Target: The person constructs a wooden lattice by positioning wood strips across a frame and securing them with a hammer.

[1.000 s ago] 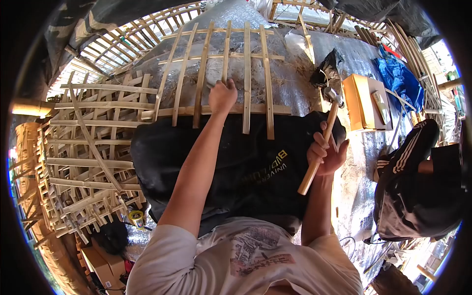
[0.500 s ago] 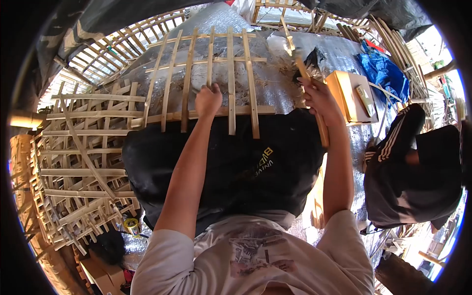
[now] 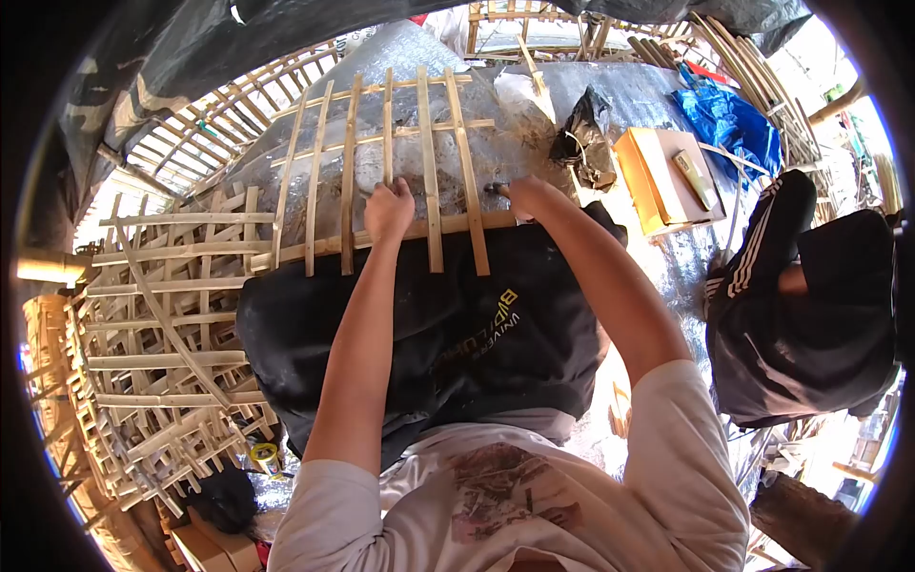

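A lattice of thin wooden slats [image 3: 427, 153] lies in front of me, its near ends over black cloth [image 3: 324, 324] on my lap. My left hand [image 3: 389, 212] is closed on one upright slat [image 3: 388, 133], whose lower end is hidden behind the hand and forearm. Just right of the lattice, my right hand [image 3: 536, 198] grips the hammer; its dark head [image 3: 496, 189] points left toward the rightmost slat, and the handle is mostly hidden. A crosspiece [image 3: 491, 220] runs under the slats near both hands.
Woven lattice panels [image 3: 172, 305] are stacked at left. To the right are a cardboard box [image 3: 667, 181] with a tool on it, a black plastic bag [image 3: 583, 138] and a blue tarp [image 3: 729, 119]. Another person [image 3: 801, 315] in dark clothes sits at the right.
My right hand has swung the hammer from upright at the right, leftward and down beside the lattice. My left hand stays on the same slat. The view has shifted slightly.
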`<state>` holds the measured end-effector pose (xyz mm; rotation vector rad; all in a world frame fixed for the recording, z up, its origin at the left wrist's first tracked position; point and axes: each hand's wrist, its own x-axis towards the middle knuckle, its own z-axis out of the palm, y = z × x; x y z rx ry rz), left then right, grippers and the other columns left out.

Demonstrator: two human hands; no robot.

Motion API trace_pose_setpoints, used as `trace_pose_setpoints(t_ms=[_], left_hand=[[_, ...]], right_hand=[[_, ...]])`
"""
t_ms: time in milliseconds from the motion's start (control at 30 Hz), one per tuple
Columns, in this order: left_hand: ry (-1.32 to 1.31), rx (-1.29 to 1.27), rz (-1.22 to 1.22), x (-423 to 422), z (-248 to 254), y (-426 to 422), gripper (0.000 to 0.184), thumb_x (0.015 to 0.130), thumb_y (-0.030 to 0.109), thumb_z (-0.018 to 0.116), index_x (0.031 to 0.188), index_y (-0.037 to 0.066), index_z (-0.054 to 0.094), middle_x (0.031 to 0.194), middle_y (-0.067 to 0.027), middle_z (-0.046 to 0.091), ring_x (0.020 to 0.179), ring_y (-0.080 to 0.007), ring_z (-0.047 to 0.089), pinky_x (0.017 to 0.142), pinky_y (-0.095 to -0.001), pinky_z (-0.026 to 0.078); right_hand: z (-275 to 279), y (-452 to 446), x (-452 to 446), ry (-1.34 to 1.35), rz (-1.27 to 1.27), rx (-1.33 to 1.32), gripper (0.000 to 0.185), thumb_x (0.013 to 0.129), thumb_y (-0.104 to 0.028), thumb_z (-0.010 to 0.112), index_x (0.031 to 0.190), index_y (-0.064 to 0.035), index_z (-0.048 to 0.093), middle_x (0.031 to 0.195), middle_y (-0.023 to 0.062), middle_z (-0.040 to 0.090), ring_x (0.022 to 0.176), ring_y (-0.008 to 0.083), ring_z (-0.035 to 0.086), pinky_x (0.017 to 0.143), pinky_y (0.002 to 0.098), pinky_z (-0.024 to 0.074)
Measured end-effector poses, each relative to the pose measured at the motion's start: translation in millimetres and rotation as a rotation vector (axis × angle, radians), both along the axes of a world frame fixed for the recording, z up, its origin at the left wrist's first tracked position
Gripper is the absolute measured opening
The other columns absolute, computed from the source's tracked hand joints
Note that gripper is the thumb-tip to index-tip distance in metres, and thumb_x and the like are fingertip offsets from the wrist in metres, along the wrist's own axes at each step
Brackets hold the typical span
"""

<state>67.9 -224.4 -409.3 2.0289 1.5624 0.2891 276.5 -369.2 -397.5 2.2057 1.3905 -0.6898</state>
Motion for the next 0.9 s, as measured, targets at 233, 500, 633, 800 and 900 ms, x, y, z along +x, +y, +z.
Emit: trace_pose_setpoints(t_ms=[233, 500, 633, 800, 900], left_hand=[[-0.016, 0.034, 0.007, 2, -5, 3, 0.048, 0.094, 0.045, 0.054, 0.1, -0.001, 0.065, 0.1, -0.0257, 0.071, 0.099, -0.044, 0.067, 0.088, -0.0516, 0.053], [0.027, 0.085, -0.028, 2, -13, 6, 0.053, 0.093, 0.048, 0.053, 0.103, -0.002, 0.066, 0.102, -0.0279, 0.07, 0.101, -0.0449, 0.066, 0.09, -0.0519, 0.052], [0.035, 0.046, -0.038, 4, -7, 7, 0.054, 0.094, 0.05, 0.053, 0.102, -0.002, 0.066, 0.103, -0.0279, 0.069, 0.103, -0.0443, 0.066, 0.091, -0.0515, 0.051], [0.019, 0.045, -0.053, 2, -6, 7, 0.054, 0.094, 0.05, 0.052, 0.101, -0.002, 0.066, 0.102, -0.0271, 0.07, 0.102, -0.0442, 0.066, 0.091, -0.0513, 0.051], [0.014, 0.034, -0.057, 1, -9, 8, 0.056, 0.093, 0.051, 0.053, 0.101, -0.002, 0.067, 0.104, -0.0277, 0.069, 0.103, -0.0442, 0.066, 0.091, -0.0514, 0.051]], right_hand=[[42, -35, 26, 0.098, -0.105, 0.573, 0.04, 0.096, -0.036, 0.061, 0.118, -0.0031, 0.065, 0.091, 0.0204, 0.072, 0.09, 0.0327, 0.071, 0.076, 0.0421, 0.0564], [101, -162, 63, 0.554, -0.717, 1.017, 0.046, 0.095, -0.039, 0.066, 0.126, -0.0053, 0.06, 0.093, 0.0087, 0.072, 0.083, 0.0154, 0.066, 0.066, 0.0312, 0.0542], [58, -253, 66, -0.037, -0.705, 0.924, 0.036, 0.092, -0.036, 0.066, 0.113, -0.0071, 0.066, 0.098, 0.0212, 0.073, 0.092, 0.0346, 0.072, 0.081, 0.042, 0.0553], [-33, -375, 12, -0.146, -0.758, 0.799, 0.034, 0.089, -0.036, 0.069, 0.112, -0.012, 0.065, 0.091, 0.0163, 0.072, 0.085, 0.0341, 0.07, 0.075, 0.0441, 0.054], [-45, -403, -29, -0.116, -0.809, 0.711, 0.029, 0.086, -0.025, 0.073, 0.109, -0.0098, 0.064, 0.089, 0.0129, 0.072, 0.082, 0.0299, 0.07, 0.075, 0.0402, 0.0538]])
